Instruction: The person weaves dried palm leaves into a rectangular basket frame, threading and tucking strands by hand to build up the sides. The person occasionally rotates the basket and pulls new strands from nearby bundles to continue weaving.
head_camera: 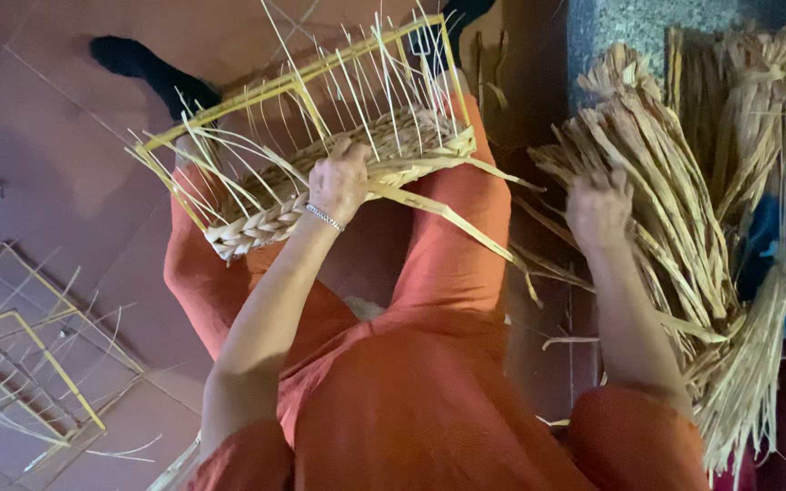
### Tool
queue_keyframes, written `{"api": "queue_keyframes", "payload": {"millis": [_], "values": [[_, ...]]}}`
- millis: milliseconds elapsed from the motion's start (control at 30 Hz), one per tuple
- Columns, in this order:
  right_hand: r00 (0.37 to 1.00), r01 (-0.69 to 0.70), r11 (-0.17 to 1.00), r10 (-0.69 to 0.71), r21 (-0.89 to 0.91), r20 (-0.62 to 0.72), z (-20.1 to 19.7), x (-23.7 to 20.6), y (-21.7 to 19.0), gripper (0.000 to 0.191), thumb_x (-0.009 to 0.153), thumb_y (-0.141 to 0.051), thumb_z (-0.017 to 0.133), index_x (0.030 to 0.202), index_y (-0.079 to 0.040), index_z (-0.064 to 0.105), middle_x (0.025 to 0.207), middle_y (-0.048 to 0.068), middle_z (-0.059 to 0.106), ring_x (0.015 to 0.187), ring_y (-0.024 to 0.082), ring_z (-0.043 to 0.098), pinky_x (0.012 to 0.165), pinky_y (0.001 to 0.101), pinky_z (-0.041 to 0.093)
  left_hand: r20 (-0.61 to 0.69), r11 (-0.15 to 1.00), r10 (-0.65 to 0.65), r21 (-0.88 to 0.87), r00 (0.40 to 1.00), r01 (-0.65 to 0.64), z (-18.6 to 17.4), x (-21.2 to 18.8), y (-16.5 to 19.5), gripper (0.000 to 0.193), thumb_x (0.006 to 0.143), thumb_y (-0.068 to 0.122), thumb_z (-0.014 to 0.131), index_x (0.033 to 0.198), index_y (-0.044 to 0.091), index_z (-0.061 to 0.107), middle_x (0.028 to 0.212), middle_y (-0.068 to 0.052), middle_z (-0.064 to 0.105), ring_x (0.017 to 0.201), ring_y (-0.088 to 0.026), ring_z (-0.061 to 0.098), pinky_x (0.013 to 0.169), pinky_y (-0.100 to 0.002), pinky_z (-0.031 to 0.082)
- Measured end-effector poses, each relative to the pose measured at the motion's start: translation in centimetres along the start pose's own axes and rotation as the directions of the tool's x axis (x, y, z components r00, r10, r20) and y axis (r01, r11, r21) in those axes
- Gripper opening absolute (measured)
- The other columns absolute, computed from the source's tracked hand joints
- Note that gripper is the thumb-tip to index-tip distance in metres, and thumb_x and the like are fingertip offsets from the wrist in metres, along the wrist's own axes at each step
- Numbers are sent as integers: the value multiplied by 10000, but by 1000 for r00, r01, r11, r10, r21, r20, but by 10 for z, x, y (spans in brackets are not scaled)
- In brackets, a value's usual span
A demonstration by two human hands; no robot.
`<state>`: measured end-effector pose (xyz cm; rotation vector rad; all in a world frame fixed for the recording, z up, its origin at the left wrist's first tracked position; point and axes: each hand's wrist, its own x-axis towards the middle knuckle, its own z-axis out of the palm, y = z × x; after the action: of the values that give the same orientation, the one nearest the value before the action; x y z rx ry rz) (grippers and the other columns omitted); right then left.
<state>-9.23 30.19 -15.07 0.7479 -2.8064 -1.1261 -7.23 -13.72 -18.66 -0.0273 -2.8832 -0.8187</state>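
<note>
A yellow wire frame basket (297, 82) lies across my lap, its lower edge woven with braided straw (256, 227) and thin strands sticking up. My left hand (338, 180) grips the woven rim near its middle; a thin bracelet sits on that wrist. A flat straw strip (448, 214) trails from the weave toward the right. My right hand (599, 207) reaches into a big bundle of dried straw (657, 173) at the right, fingers curled around some strands.
More tied straw bundles (757, 345) lie at the far right on a blue cloth. Another bare yellow wire frame (29, 364) rests on the reddish floor at the lower left. My legs in orange cloth and dark socks stretch forward.
</note>
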Motion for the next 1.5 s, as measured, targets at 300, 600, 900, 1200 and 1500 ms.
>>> {"api": "queue_keyframes", "payload": {"millis": [300, 600, 900, 1200, 1500], "values": [[869, -495, 722, 406, 484, 285, -12, -28, 34, 1390, 594, -555, 973, 1689, -113, 241, 1727, 324, 6, 1546, 581, -25, 1169, 812, 22, -5, 999, -20, -30, 1000, 20, -12, -11, 2, 127, 915, 98, 673, 1017, 170, 700, 1125, -99, 695, 787, -359, 742, 698, -463, 615], [586, -770, 536, 381, 345, 716, 23, -49, 77, 1392, 679, -515, 918, 1693, -197, 18, 1683, 260, 126, 1503, 513, 204, 976, 628, 481, -113, 996, 80, -39, 990, -85, -24, -14, 9, 143, 911, 69, 683, 1020, 160, 695, 1199, -74, 685, 839, -368, 735, 730, -455, 615], [395, -265, -715, 532, 647, 749, 39, -73, 140, 639, 975, -61, 736, 1535, 1, 434, 1253, 46, 654, 1155, 162, 719, 941, 285, 650, -55, 998, 62, 10, 997, -62, -24, -17, 5, 126, 950, 66, 664, 1029, 148, 717, 1135, -83, 718, 801, -268, 760, 709, -377, 640], [679, -734, 462, 485, 499, 551, 58, -59, 115, 1149, 897, -430, 899, 1669, -81, 122, 1517, 348, 365, 1347, 574, 339, 1111, 736, 255, -141, 990, 136, -21, 981, -140, -34, -18, 12, 123, 935, 36, 666, 1014, 126, 694, 1033, -93, 674, 829, -347, 717, 728, -440, 600], [956, -15, 688, 223, 726, -191, 39, -57, -21, 170, 971, -41, 676, 1092, -106, 775, 734, 46, 637, 546, 151, 571, 422, 269, 447, -99, 995, 83, -44, 992, -88, -34, -20, 16, 139, 927, 34, 663, 1019, 129, 708, 1096, -107, 684, 848, -350, 726, 737, -448, 598]]}}
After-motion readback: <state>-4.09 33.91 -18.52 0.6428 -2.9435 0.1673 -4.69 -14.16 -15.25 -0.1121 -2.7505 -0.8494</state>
